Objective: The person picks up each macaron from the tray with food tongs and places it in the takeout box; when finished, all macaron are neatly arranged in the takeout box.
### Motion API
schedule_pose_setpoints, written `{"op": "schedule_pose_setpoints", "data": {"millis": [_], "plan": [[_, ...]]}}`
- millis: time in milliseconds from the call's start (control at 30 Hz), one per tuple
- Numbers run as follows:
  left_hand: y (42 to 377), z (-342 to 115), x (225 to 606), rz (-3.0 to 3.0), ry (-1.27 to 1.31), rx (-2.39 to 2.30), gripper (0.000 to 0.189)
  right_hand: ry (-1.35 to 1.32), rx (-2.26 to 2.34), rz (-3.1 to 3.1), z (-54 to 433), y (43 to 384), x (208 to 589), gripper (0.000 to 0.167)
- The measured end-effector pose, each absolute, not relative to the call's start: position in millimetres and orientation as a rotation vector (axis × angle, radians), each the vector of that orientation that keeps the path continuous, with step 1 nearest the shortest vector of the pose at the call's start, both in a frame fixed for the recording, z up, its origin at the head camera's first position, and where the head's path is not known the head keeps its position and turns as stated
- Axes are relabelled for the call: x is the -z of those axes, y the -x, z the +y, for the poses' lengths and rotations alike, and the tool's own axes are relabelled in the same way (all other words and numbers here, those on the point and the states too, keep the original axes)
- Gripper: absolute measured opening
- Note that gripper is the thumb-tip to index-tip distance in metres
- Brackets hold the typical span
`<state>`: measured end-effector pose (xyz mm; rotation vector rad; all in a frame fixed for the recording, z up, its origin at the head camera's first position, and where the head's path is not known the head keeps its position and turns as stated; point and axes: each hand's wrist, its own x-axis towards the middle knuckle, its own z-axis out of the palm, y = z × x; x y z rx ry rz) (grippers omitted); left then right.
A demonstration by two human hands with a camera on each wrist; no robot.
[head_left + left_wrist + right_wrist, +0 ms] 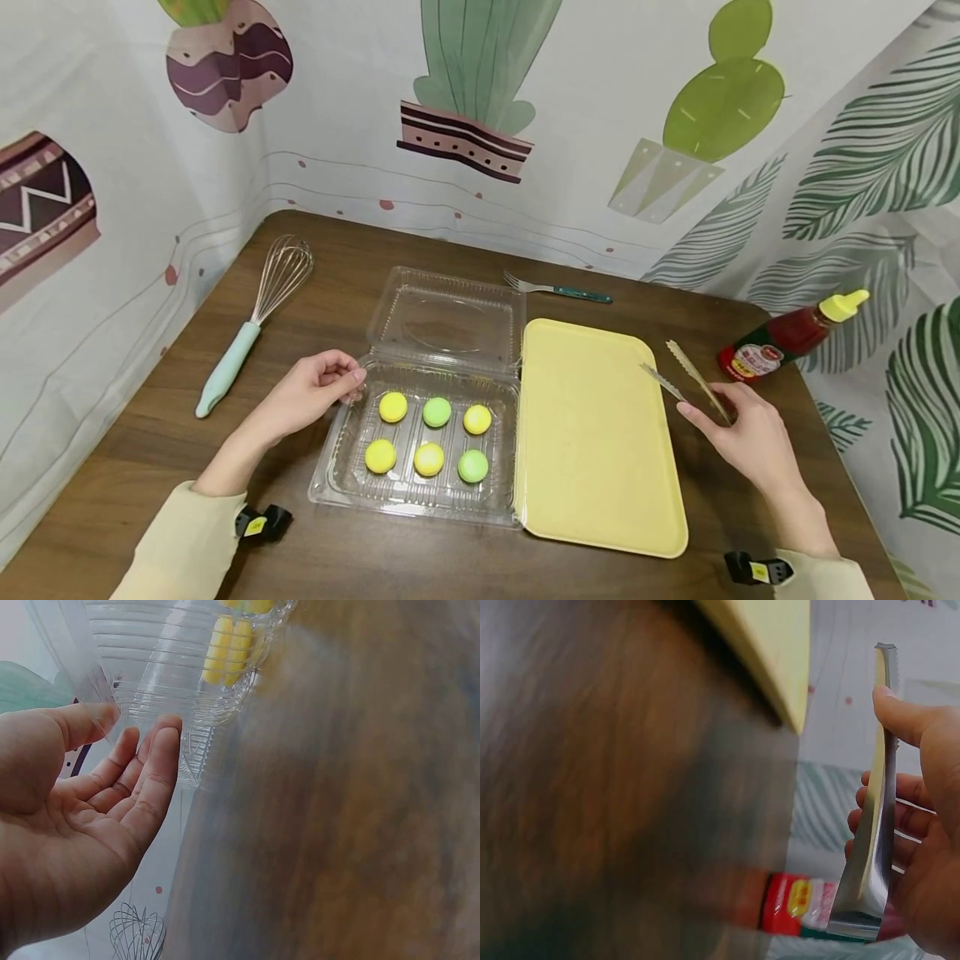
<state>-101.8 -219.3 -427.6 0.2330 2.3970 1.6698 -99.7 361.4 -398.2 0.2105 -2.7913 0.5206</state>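
Note:
My left hand (311,387) pinches the back left corner of a clear plastic clamshell box (341,467) between thumb and fingers. In the left wrist view the fingertips are right at the box's ribbed wall (146,656). The box lies with its lid (450,321) folded back. Inside sit several macarons in two rows, some yellow (393,407), others green (437,412). On the right, my right hand (753,433) holds metal tongs (871,847) between thumb and fingers. Their serrated tips stand apart with nothing between them, one overlapping the yellow tray's (600,442) right edge in the head view.
A whisk (238,358) with a pale green handle lies on the left of the wooden table (330,558). Behind the tray is a fork (570,292) with a teal handle. A red sauce bottle (780,342) with a yellow cap is beyond the right hand. Patterned cloth hangs behind.

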Motion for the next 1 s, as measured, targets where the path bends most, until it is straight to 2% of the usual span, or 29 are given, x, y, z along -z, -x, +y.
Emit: {"op": "schedule_pose_setpoints", "data": {"millis": [267,733,1000], "plan": [[100.7,-219.1,422.1,2.394,-0.236,-1.678,0.022,-0.098,-0.449,-2.899,379.9,96.5,403.6,0.045],[99.8,-218.2,420.0,2.383,-0.248,-1.691,0.021,0.002,-0.414,-3.022,399.6,93.9,416.4,0.057],[99.0,-218.1,419.4,2.375,-0.238,-1.699,0.021,-0.029,-0.372,-3.052,405.1,91.4,426.5,0.057]]}}
